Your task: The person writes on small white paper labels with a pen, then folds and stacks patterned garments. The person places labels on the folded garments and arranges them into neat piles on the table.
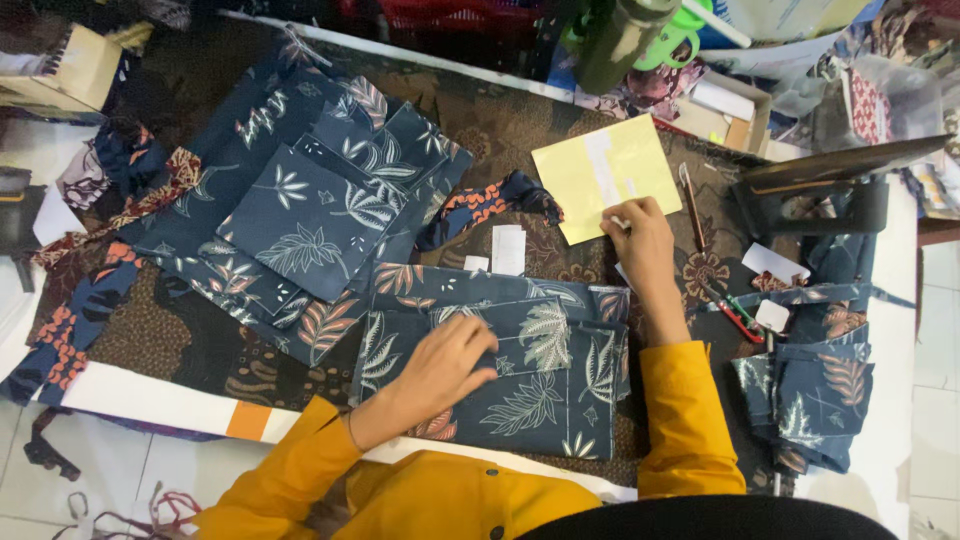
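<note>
My left hand [448,362] lies flat, fingers loosely spread, on a navy leaf-print cloth piece [520,375] at the table's near edge; my right hand [640,232] pinches the yellow paper [600,170] beyond it; I judge the cloth light, limp, best lifted by a corner.

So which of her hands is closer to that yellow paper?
The right hand: its fingers rest on the yellow paper's lower edge. The left hand lies well below it, flat on the leaf-print cloth.

The desk [160,405] is covered with a brown patterned cloth [520,130], and on it lie navy leaf-print fabric pieces [310,215], a yellow paper [600,180] and scissors [738,318].
</note>
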Tool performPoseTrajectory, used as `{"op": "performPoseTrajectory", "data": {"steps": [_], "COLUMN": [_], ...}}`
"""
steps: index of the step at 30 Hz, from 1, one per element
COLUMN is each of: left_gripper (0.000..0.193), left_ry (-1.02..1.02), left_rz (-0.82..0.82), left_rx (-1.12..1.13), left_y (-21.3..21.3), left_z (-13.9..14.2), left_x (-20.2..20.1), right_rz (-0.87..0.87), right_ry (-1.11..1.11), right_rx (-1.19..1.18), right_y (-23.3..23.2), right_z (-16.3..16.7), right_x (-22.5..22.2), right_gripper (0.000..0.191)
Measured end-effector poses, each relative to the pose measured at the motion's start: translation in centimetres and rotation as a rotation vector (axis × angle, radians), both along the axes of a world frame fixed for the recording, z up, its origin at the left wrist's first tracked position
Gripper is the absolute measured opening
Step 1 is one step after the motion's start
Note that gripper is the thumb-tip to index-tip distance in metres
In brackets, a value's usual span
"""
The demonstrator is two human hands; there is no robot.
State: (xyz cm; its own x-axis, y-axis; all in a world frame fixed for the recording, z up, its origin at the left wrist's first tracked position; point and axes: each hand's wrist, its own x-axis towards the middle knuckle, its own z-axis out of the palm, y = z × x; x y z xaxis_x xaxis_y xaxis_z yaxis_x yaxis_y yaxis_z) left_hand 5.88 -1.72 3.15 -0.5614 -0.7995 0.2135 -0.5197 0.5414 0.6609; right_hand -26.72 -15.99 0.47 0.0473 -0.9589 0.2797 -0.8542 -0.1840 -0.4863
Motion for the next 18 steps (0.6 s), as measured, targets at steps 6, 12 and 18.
{"op": "performPoseTrajectory", "data": {"steps": [6, 12, 18], "left_gripper": [0.03, 0.025, 0.044], "left_ry": [0.012, 0.021, -0.183], "left_rz": [-0.04, -0.056, -0.063], "left_rx": [-0.046, -0.113, -0.322], "left_y": [2.3, 2.8, 3.1], "left_z": [-1.3, -1.7, -1.6], "left_x": [1.4, 1.6, 0.9], "right_rz": [0.076, -0.024, -0.041], "right_ry": [0.006, 0.132, 0.04], "right_rx": [-0.116, -0.059, 0.024], "right_y": [1.7, 1.6, 0.7], "right_z": [1.0, 0.6, 1.2], "right_x": [-0.3, 0.6, 0.2], "right_gripper": [0.027, 0.017, 0.027]}}
